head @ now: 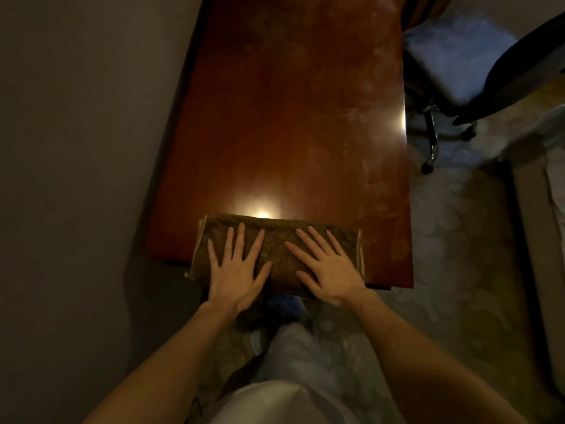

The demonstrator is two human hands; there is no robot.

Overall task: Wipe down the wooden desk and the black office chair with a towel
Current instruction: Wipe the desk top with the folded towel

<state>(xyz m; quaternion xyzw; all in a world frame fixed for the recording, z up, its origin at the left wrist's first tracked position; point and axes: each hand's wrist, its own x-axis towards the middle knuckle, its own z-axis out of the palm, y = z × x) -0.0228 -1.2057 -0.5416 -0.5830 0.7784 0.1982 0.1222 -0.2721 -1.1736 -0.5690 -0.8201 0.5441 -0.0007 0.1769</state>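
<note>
A folded brown towel (275, 237) lies across the near end of the reddish wooden desk (299, 117), its front part hanging a little over the desk's edge. My left hand (237, 267) presses flat on the towel's left half, fingers spread and straight. On the right half my right hand (325, 264) lies flat the same way. The black office chair (477, 75) stands to the right of the desk, with its seat, dark backrest and wheeled base in view.
A grey wall (76, 148) runs close along the desk's left side. Patterned carpet (458, 240) covers the floor on the right. A pale piece of furniture (547, 240) stands at the far right edge. My legs in light trousers are below the desk's end.
</note>
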